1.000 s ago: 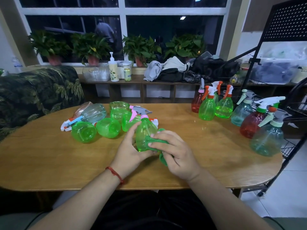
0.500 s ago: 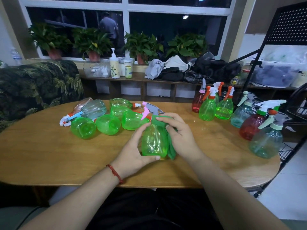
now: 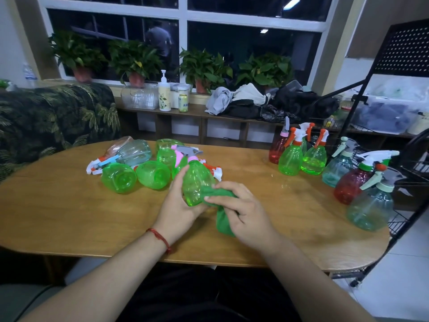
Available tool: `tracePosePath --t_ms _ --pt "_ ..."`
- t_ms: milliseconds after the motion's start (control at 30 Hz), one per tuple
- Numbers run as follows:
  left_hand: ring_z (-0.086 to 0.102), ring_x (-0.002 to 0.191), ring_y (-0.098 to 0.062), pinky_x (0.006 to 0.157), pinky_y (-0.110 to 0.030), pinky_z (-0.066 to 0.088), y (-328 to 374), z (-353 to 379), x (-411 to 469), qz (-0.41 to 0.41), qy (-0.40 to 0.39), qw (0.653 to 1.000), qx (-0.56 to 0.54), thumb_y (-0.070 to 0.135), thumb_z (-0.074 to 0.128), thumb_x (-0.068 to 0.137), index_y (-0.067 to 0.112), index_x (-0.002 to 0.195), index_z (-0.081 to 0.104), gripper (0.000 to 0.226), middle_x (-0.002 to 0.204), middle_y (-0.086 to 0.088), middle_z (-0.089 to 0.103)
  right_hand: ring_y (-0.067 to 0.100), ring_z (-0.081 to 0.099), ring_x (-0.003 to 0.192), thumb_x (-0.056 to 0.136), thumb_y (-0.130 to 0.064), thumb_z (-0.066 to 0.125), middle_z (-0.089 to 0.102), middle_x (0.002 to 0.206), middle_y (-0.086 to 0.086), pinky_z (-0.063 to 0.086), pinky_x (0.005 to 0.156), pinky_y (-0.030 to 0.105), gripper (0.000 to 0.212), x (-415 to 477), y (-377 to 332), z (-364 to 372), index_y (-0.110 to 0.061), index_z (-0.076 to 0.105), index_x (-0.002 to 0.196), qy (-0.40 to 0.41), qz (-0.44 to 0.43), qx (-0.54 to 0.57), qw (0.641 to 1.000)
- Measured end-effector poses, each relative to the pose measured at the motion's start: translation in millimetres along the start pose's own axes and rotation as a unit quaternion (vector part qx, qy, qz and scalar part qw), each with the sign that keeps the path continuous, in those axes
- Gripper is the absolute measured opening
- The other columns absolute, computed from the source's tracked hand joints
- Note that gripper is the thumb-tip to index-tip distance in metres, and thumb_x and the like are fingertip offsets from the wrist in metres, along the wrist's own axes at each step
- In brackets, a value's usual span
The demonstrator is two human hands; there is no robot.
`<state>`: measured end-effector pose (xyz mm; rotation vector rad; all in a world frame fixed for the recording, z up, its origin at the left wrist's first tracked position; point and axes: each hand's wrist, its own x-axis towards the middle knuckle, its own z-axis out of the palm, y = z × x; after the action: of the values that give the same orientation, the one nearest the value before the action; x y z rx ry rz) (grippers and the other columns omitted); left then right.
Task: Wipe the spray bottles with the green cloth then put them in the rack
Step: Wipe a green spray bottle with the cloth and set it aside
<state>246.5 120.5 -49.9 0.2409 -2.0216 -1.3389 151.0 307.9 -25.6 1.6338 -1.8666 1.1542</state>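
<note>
A green spray bottle with a pink and grey trigger head leans away from me over the wooden table. My left hand grips its left side and base. My right hand holds the green cloth bunched against the bottle's lower right side. Several green and clear bottles lie on their sides at the table's left. Several upright bottles stand at the right, near the black wire rack.
A leaf-patterned sofa stands at the left. A low shelf under the window carries clothes, a pump bottle and potted plants. Bottles near the right table edge stand close to the rack's frame.
My right hand slid the cloth from the bottle's top down to its lower side. The bottle now tilts with its head away from me.
</note>
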Motion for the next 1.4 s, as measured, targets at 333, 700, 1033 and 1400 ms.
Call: tracePosePath --t_ms 333,700,1033,1400 --pt "0.053 0.145 -0.023 0.120 -0.056 0.042 -0.8 2.6 -2.1 0.006 -0.065 0.998 -0.012 0.035 0.099 0.068 0.043 0.161 0.034 0.113 0.159 0.002 0.052 0.020 0.058 0.134 0.093 0.016 0.052 0.061 0.141 -0.008 0.047 0.114 0.036 0.059 11.6 7.6 0.7 -0.024 0.079 0.126 0.036 0.059 0.040 0.997" --pt "0.057 0.137 -0.007 0.110 -0.022 0.047 17.1 0.4 -14.2 0.044 -0.123 0.991 -0.010 0.010 0.098 0.073 0.032 0.159 0.038 0.106 0.147 0.022 0.058 0.036 0.067 0.128 0.102 0.014 0.043 0.075 0.131 0.010 0.051 0.114 0.054 0.049 34.5 17.4 -0.7 -0.012 0.078 0.122 0.120 0.348 0.446 0.816" --pt "0.056 0.141 -0.011 0.119 -0.046 0.045 13.0 8.2 -12.0 0.035 -0.124 0.991 0.024 0.028 0.102 0.068 0.050 0.158 0.035 0.115 0.155 0.018 0.053 0.025 0.065 0.130 0.098 0.019 0.043 0.073 0.131 0.002 0.048 0.118 0.051 0.055 17.7 18.9 14.8 -0.016 0.083 0.111 0.158 0.334 0.416 0.831" --pt "0.061 0.130 -0.007 0.116 -0.043 0.049 8.3 2.3 -1.1 -0.011 0.030 0.999 0.006 0.030 0.100 0.070 0.045 0.152 0.038 0.104 0.146 0.015 0.058 0.022 0.060 0.133 0.095 0.019 0.046 0.066 0.132 -0.009 0.050 0.113 0.036 0.052 -0.9 9.2 24.3 -0.012 0.083 0.112 0.105 0.167 0.268 0.943"
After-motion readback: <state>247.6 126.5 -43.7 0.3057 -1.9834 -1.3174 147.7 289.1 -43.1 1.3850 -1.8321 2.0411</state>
